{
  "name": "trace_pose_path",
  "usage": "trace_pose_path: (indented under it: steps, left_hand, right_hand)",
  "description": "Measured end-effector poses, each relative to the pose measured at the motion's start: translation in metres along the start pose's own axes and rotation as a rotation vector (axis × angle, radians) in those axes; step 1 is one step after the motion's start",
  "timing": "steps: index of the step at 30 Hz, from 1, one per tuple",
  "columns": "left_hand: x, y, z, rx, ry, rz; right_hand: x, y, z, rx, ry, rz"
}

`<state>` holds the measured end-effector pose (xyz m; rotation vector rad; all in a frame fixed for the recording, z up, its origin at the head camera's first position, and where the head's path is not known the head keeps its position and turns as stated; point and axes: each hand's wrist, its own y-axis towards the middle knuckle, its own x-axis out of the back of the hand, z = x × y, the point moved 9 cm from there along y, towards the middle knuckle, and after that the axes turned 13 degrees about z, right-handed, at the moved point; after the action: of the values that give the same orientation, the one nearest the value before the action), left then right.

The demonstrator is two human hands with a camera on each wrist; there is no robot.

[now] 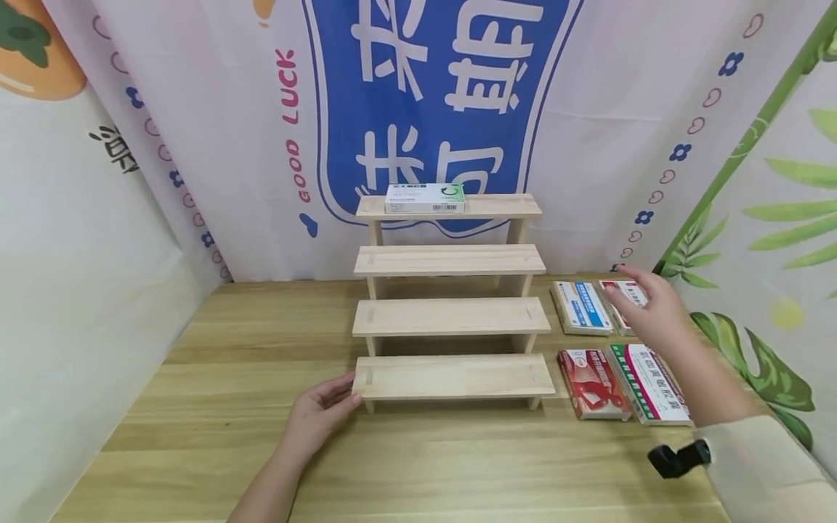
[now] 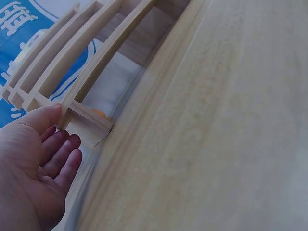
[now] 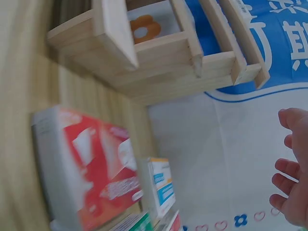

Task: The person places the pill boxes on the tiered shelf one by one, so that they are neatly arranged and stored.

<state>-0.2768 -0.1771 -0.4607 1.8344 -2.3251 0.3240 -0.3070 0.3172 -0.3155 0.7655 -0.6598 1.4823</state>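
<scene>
A stepped wooden display rack (image 1: pixel 451 317) with several tiers stands on the table. The left hand (image 1: pixel 322 414) pinches the left end of its lowest tier; the left wrist view shows the thumb (image 2: pixel 50 114) against the board's corner and the other fingers curled below. On the top tier lies a white and green medicine box (image 1: pixel 425 198). The right hand (image 1: pixel 654 312) hovers, empty with spread fingers, over the boxes right of the rack. Partly behind it is a white and red box (image 1: pixel 631 294). Beside that lies a white and blue box (image 1: pixel 582 309).
Nearer the front, a red box (image 1: pixel 595 385) and a white, green and magenta box (image 1: pixel 650 385) lie side by side to the rack's right. A printed cloth (image 1: pixel 588 145) hangs behind the wooden table (image 1: pixel 458 465), with more cloth at both sides.
</scene>
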Motion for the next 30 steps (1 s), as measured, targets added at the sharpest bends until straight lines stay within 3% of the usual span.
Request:
trace_pose_path:
  steps: [8,15,22,30]
  left_hand:
    - [0.001,-0.002,-0.003,-0.009,0.016,0.000]
    - [0.001,-0.002,-0.002,-0.005,0.024,0.004]
    - [0.001,0.000,0.002,0.014,0.036,-0.005]
    - [0.001,0.000,0.002,0.015,0.043,-0.007]
  right_hand:
    - [-0.018,-0.032,-0.045,-0.103,-0.030,-0.002]
    - [-0.033,-0.059,-0.074,-0.111,-0.064,-0.009]
    - [-0.046,-0.084,-0.108,-0.173,-0.036,0.030]
    - [-0.061,-0.100,-0.127,-0.163,-0.114,0.057]
